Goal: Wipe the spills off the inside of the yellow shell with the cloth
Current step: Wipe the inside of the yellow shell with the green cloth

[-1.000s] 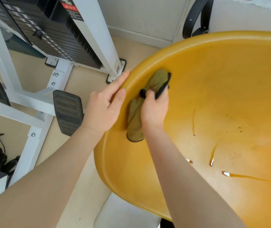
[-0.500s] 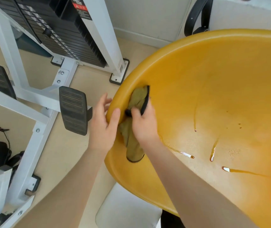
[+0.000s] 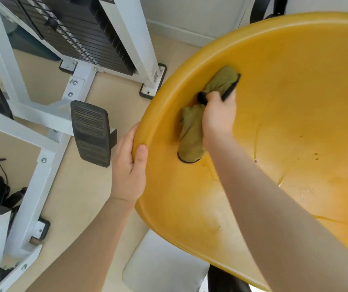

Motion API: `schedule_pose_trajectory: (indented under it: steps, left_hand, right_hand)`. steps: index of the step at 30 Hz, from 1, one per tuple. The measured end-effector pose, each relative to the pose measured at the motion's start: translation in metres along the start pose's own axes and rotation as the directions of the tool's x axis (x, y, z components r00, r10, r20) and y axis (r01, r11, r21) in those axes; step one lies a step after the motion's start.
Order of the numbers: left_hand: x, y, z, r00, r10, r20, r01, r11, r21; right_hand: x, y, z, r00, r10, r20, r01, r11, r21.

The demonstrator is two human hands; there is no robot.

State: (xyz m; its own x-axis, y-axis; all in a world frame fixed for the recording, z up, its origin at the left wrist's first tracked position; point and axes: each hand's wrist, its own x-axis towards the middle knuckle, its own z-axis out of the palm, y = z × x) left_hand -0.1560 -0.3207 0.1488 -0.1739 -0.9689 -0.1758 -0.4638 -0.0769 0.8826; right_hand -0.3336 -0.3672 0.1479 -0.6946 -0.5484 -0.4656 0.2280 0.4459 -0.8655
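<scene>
Several amber streaks and droplets (image 3: 257, 142) are sitting on the inside of the large glossy yellow plastic shell (image 3: 295, 91), to the right of where we are working, and they are where we judge the risk to be. We are gripping the bunched olive-green cloth with a black edge (image 3: 192, 133) in our right hand (image 3: 218, 116), fingers curled round its middle, and pressing it against the left inner wall just inside the rim; its loose tail is hanging down toward us. Our left hand (image 3: 130, 165) is clamping the rim on the near left, thumb hooked over the lip and fingers hidden behind it. If we are sweeping only this upper wall, the long runs lower down may be left untouched, and because the wall is sloping, any liquid pushed by the cloth could trickle on toward the bottom rather than being soaked up. The trailing tail could also drag through a streak and smear it across wiped plastic. Should the left hand slacken, the tilted shell might rock or swing under the wiping pressure. As a container, the shell is holding nothing but the cloth, our hand and those scattered spills, plus a patch of fine speckles (image 3: 306, 189) lower right. Beyond it on the left, white gym-machine framing with a black footplate (image 3: 90, 131) is standing on the beige floor.
</scene>
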Motion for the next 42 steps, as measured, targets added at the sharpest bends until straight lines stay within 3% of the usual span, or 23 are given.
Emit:
schedule_pose_trajectory:
  steps: [6,10,14,20,26,32,36,40,42]
  left_hand:
    - [0.001,0.000,-0.003,0.998,0.015,0.063,-0.008,0.993,-0.118]
    - [0.003,-0.001,-0.005,0.993,-0.056,0.106,0.073,0.984,-0.166]
    - [0.002,-0.006,-0.006,0.993,-0.025,0.117,0.045,0.985,-0.170]
    - [0.000,-0.008,-0.006,0.997,0.009,0.080,0.002,0.991,-0.134]
    - [0.000,-0.009,-0.004,0.998,0.023,0.065,-0.012,0.986,-0.164]
    - [-0.003,-0.004,-0.003,0.999,-0.032,0.009,0.033,0.989,-0.142]
    - [-0.006,-0.002,-0.005,0.991,-0.104,0.086,0.120,0.971,-0.205]
    - [-0.028,-0.009,-0.004,0.971,-0.209,0.115,0.236,0.916,-0.326]
    - [-0.032,-0.013,-0.003,0.971,-0.213,0.105,0.235,0.923,-0.303]
  right_hand:
    - [-0.092,0.035,0.009,0.959,0.029,0.283,0.004,0.993,-0.114]
    - [-0.134,0.058,0.004,0.909,-0.029,0.416,0.120,0.974,-0.195]
    - [-0.121,0.061,0.009,0.924,-0.060,0.378,0.160,0.958,-0.239]
    - [-0.029,0.043,0.016,0.998,0.051,0.040,-0.042,0.978,-0.204]
    - [-0.010,0.039,0.018,0.991,0.114,-0.072,-0.124,0.980,-0.155]
    - [-0.068,0.045,0.021,0.987,0.101,0.129,-0.080,0.984,-0.159]
    - [-0.125,0.059,0.015,0.942,0.095,0.321,-0.031,0.979,-0.202]
    - [-0.138,0.063,0.006,0.915,0.073,0.396,0.027,0.970,-0.241]
    - [-0.136,0.062,0.005,0.916,0.034,0.399,0.076,0.963,-0.258]
